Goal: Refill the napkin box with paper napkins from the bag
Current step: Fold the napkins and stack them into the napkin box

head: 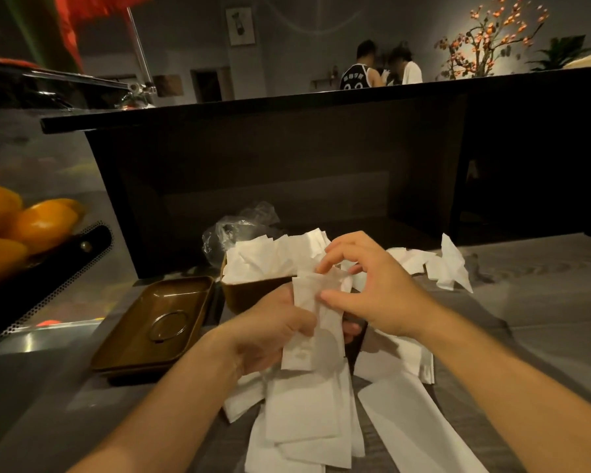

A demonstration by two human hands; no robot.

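Note:
My left hand [270, 331] grips a folded white napkin [316, 331] from below, just in front of the brown napkin box [249, 291]. My right hand [369, 288] pinches the napkin's top edge with fingertips and thumb. The box holds a crowd of white napkins [270, 256] that stick out above its rim. A clear plastic bag [232, 230] lies crumpled behind the box. Several loose napkins [307, 414] are spread on the counter below my hands.
The box's brown lid [151, 329] lies upside down to the left. More loose napkins [447, 264] sit at the right. Oranges [31, 223] in a black perforated basket are at far left. A dark raised bar counter [287, 107] stands behind, two people beyond it.

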